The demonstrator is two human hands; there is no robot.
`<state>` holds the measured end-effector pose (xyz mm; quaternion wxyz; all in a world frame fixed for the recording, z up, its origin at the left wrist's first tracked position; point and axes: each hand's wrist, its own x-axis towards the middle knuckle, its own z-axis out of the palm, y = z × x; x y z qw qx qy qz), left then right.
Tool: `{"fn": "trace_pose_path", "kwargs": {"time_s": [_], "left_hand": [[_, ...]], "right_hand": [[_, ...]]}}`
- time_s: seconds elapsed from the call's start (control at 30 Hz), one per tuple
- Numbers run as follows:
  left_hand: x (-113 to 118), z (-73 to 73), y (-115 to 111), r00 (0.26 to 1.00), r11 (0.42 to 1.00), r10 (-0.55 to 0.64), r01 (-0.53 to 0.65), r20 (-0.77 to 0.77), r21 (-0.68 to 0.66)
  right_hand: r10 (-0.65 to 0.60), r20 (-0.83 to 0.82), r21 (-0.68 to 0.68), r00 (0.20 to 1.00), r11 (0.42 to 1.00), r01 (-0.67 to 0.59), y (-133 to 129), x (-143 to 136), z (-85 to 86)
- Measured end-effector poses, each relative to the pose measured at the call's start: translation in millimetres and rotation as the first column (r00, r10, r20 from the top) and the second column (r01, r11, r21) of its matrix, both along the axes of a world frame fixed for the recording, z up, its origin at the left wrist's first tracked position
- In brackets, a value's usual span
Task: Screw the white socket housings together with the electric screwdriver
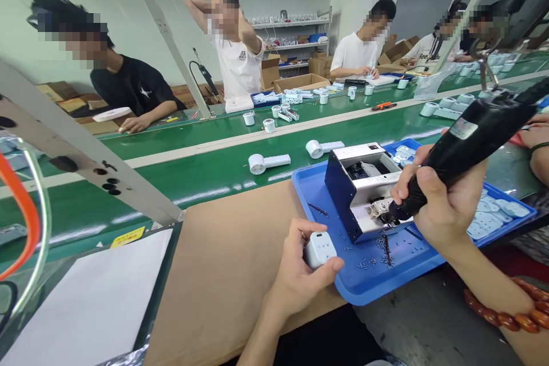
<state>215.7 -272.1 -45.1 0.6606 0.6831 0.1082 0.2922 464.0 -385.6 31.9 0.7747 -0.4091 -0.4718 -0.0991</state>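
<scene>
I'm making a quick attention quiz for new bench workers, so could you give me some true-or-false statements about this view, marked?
1. The left hand holds a pale blue part. True.
2. The right hand grips orange-handled pliers. False: it grips a black power tool.
3. A dark-sided box stands in the blue tray. True.
4. The beaded bracelet is on the left wrist. False: it is on the right.
5. Small screws lie loose in the tray. True.
</scene>
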Motion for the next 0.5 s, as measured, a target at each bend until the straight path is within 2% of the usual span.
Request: {"fn": "trace_pose_path", "kwargs": {"time_s": [0.13, 0.27, 0.5], "left_hand": [[-1, -1.1, 0, 1.0, 1.0, 0.004, -0.004, -0.007, -0.004], [-1, -1.5, 1, 1.0, 1.0, -0.008, 0.008, -0.007, -0.02], [-1, 1.7, 0, 1.0, 1.0, 0.002, -0.002, 0.0, -0.017]], "right_hand": [[0.031, -0.037, -0.071, 0.999, 0.997, -0.033, -5, -9, 6.5], [0.004, -0.095, -0.082, 0.995, 0.997, -0.012, -2, -30, 18.9], [-0.024, -0.173, -0.11, 0.985, 0.994, 0.005, 24, -84, 57.5]]}}
